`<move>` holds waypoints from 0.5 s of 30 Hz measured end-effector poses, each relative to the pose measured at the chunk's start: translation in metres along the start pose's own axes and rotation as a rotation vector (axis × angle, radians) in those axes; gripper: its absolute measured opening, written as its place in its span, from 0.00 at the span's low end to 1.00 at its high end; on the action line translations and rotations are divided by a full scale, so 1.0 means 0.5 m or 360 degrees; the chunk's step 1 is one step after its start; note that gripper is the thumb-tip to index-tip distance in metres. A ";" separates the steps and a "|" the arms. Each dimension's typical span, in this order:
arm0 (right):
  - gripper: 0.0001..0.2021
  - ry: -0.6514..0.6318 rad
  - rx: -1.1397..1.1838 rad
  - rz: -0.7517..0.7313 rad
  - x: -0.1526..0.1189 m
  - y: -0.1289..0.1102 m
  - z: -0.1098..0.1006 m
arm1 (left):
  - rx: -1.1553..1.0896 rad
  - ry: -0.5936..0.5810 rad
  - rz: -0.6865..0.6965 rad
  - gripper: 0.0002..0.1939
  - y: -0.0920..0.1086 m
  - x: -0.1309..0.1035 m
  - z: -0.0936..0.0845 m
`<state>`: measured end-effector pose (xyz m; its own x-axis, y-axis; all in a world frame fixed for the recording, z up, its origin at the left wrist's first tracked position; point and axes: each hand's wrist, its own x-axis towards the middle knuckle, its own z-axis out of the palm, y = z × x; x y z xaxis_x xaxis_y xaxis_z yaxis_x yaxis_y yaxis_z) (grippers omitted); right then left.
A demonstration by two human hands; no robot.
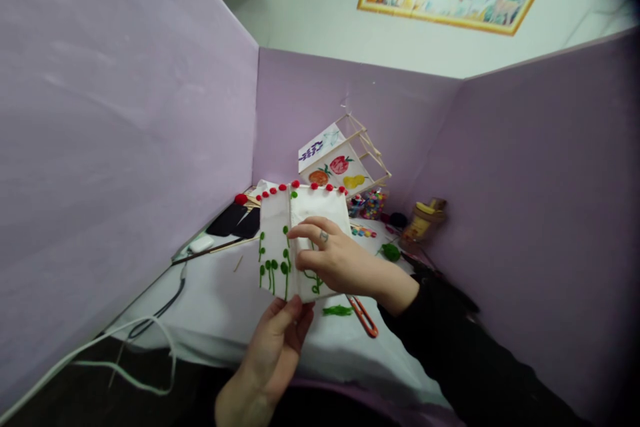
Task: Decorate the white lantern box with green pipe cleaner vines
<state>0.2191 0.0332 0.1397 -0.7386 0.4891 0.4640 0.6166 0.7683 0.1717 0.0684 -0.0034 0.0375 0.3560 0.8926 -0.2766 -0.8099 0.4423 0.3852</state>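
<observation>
A white box-shaped lantern (274,213) is raised above the table, one of its corners facing me. Red pompom-like balls (295,184) line its top edge, and green stems with round leaves (273,265) decorate its sides. My left hand (280,333) grips the bottom corner between thumb and fingers. Across the right-hand panel reaches my right hand (330,253), a ring on one finger. Its fingertips are apart and lie against the panel near the corner edge; nothing shows between them. Part of the green decoration there is hidden behind this hand.
A stick-framed lantern (340,160) with painted fruit stands behind. On the white-covered table (215,293) are orange-handled scissors or a cutter (365,320), green yarn (338,311), a green ball (391,252), a black phone-like slab (227,219) and a yellow cup (423,220). Purple partitions (350,87) enclose it.
</observation>
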 end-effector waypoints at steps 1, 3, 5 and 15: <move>0.08 0.0000 0.0005 0.0017 -0.002 -0.002 -0.002 | -0.0003 -0.0018 0.0001 0.08 0.000 0.000 0.000; 0.07 0.0006 0.0020 0.0060 -0.006 -0.006 -0.005 | -0.0007 -0.0049 0.0000 0.08 0.000 0.000 -0.001; 0.06 0.0028 0.0036 0.0096 -0.010 -0.011 -0.008 | -0.0001 -0.0064 -0.0005 0.09 0.000 0.000 -0.002; 0.06 0.0188 0.0120 0.0597 -0.037 -0.062 0.007 | 0.0035 -0.0038 0.0005 0.12 0.006 -0.008 0.011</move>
<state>0.2125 0.0018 0.1225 -0.4266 0.6941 0.5799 0.8127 0.5755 -0.0909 0.0670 -0.0051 0.0445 0.3646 0.8958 -0.2544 -0.8006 0.4410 0.4056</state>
